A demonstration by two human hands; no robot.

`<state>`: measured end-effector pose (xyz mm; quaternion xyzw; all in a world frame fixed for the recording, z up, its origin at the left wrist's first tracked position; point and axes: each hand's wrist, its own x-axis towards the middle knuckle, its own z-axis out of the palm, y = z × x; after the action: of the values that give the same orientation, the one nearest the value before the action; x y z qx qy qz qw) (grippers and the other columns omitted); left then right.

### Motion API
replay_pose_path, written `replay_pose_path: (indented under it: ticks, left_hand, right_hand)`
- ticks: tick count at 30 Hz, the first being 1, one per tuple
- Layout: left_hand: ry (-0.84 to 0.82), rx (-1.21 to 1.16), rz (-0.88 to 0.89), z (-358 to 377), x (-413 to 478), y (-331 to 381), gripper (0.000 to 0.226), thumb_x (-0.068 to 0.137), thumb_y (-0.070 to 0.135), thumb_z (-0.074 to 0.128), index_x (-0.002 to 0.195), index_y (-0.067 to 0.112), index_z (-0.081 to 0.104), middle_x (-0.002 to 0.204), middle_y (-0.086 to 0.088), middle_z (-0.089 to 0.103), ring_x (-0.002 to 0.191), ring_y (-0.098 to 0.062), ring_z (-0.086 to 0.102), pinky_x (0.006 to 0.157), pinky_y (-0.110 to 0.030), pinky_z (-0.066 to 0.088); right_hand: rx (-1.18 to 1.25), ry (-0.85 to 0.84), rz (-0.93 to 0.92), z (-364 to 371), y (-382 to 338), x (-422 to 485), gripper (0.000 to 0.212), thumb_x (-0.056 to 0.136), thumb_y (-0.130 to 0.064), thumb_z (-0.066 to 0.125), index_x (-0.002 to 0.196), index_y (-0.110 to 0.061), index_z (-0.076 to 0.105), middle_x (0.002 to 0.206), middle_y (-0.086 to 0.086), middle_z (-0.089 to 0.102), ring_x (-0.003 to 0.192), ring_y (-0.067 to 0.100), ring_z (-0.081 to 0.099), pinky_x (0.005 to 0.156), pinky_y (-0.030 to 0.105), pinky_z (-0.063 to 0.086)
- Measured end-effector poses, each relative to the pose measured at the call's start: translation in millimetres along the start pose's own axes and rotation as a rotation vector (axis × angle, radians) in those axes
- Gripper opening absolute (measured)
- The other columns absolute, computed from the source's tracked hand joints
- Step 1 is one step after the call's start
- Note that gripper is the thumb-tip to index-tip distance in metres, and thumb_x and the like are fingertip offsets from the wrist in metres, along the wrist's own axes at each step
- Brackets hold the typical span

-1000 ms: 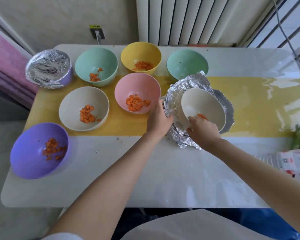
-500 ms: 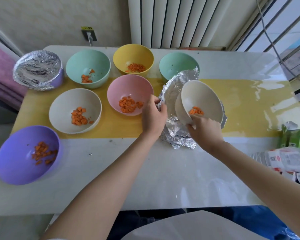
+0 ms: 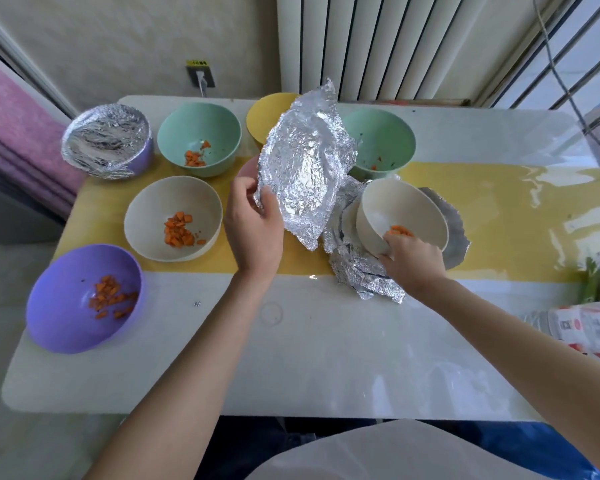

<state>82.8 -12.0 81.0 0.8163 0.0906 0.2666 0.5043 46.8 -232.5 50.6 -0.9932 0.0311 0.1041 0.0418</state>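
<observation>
Head camera: the left hand (image 3: pixel 253 230) has its fingers clamped on the edge of a crumpled foil sheet (image 3: pixel 305 168), holding it upright above the table (image 3: pixel 326 358). The right hand (image 3: pixel 413 265) grips the rim of the tilted cream bowl (image 3: pixel 402 209), which has carrot pieces (image 3: pixel 399 231) inside and sits on more foil (image 3: pixel 364 278).

Nearest us, the white front strip of the table (image 3: pixel 326 358) gives a hand open passage from side to side, and so does the yellow band right of the tilted cream bowl (image 3: pixel 402 209). On the left, the purple bowl (image 3: pixel 66 306), the second cream bowl (image 3: pixel 160 216) and the near green bowl (image 3: pixel 194 133) stand close, leaving narrow gaps. The upheld foil sheet (image 3: pixel 305 168) in our left hand (image 3: pixel 253 223) screens the yellow bowl (image 3: pixel 264 119) and partly the far green bowl (image 3: pixel 385 140). Crumpled foil (image 3: pixel 361 275) blocks the middle, packets (image 3: pixel 586 327) the right edge
</observation>
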Motion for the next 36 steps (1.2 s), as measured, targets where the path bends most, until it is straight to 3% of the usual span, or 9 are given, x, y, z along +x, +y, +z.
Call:
replay_pose_path:
  ticks: [3, 7, 13, 16, 19, 23, 26, 30, 36]
  left_hand:
    - [0.014, 0.004, -0.02, -17, 0, -5, 0.01, 0.088, 0.012, 0.052, 0.091, 0.002, 0.053, 0.073, 0.0, 0.049, 0.055, -0.01, 0.036, 0.054, -0.012, 0.028]
    - [0.031, 0.034, -0.038, -43, -5, -8, 0.005, 0.088, 0.004, 0.055, 0.089, 0.0, 0.053, 0.064, 0.011, 0.04, 0.058, 0.0, 0.041, 0.056, -0.009, 0.03]
    - [0.047, -0.012, -0.163, -83, -19, -23, 0.006, 0.089, 0.006, 0.056, 0.089, 0.008, 0.051, 0.065, 0.008, 0.042, 0.055, -0.001, 0.04, 0.057, -0.013, 0.033]
    - [0.065, -0.006, -0.249, -110, -22, -39, 0.01, 0.09, 0.008, 0.056, 0.087, 0.011, 0.048, 0.063, 0.007, 0.039, 0.054, -0.003, 0.039, 0.056, -0.014, 0.032]
    - [-0.015, -0.072, -0.286, -142, -24, -53, 0.014, 0.091, 0.007, 0.055, 0.083, 0.015, 0.047, 0.065, 0.007, 0.038, 0.055, -0.001, 0.035, 0.055, -0.014, 0.031]
    - [-0.043, -0.188, -0.327, -191, -28, -78, 0.007, 0.092, 0.01, 0.052, 0.09, 0.016, 0.054, 0.079, 0.006, 0.056, 0.071, 0.002, 0.052, 0.067, -0.012, 0.043]
    - [-0.137, 0.162, -0.193, -230, -28, -122, 0.01, 0.086, 0.014, 0.059, 0.093, 0.021, 0.058, 0.096, 0.002, 0.063, 0.088, -0.008, 0.053, 0.08, -0.023, 0.043]
    - [-0.445, 0.762, 0.06, -264, -30, -173, 0.032, 0.06, 0.013, 0.076, 0.09, 0.012, 0.066, 0.084, -0.006, 0.065, 0.086, -0.03, 0.059, 0.074, -0.033, 0.032]
    - [-0.493, 0.783, 0.264, -274, -26, -180, 0.016, 0.058, 0.009, 0.063, 0.07, 0.018, 0.068, 0.069, 0.004, 0.065, 0.082, -0.022, 0.056, 0.073, -0.031, 0.03]
  right_hand:
    - [0.045, 0.013, -0.016, -3, -10, -4, 0.03, 0.09, -0.029, 0.052, 0.117, -0.016, 0.054, 0.117, 0.004, 0.055, 0.108, 0.029, 0.055, 0.075, 0.037, 0.045]
    - [0.262, 0.428, -0.206, -16, -39, -18, 0.034, 0.087, -0.033, 0.054, 0.109, -0.006, 0.056, 0.101, 0.011, 0.057, 0.094, 0.031, 0.057, 0.074, 0.034, 0.042]
    - [1.123, -0.095, 0.202, -21, -108, -20, 0.073, 0.086, -0.048, 0.059, 0.137, -0.005, 0.03, 0.132, 0.007, 0.045, 0.12, 0.02, 0.048, 0.104, 0.039, 0.039]
    - [1.293, -0.184, 0.251, -18, -137, -15, 0.04, 0.088, -0.038, 0.061, 0.112, -0.008, 0.053, 0.095, 0.003, 0.059, 0.085, 0.016, 0.056, 0.073, 0.027, 0.051]
    - [1.299, -0.204, 0.21, -12, -164, -20, 0.015, 0.091, -0.023, 0.061, 0.079, -0.014, 0.058, 0.07, -0.001, 0.057, 0.065, 0.014, 0.053, 0.06, 0.028, 0.048]
    - [1.229, -0.154, 0.248, -2, -196, -23, 0.018, 0.09, -0.024, 0.061, 0.076, -0.013, 0.058, 0.07, 0.009, 0.057, 0.067, 0.022, 0.053, 0.067, 0.043, 0.052]
    - [1.208, -0.125, 0.289, 3, -214, -25, 0.021, 0.092, -0.022, 0.058, 0.074, -0.012, 0.053, 0.065, 0.004, 0.051, 0.059, 0.017, 0.047, 0.057, 0.034, 0.046]
    - [1.205, -0.089, 0.313, 10, -230, -28, 0.027, 0.094, -0.017, 0.056, 0.068, -0.015, 0.049, 0.063, 0.001, 0.047, 0.055, 0.012, 0.042, 0.052, 0.026, 0.041]
    - [1.18, -0.062, 0.305, 17, -247, -29, 0.026, 0.094, -0.015, 0.055, 0.068, -0.015, 0.05, 0.067, 0.003, 0.051, 0.055, 0.012, 0.044, 0.043, 0.018, 0.044]
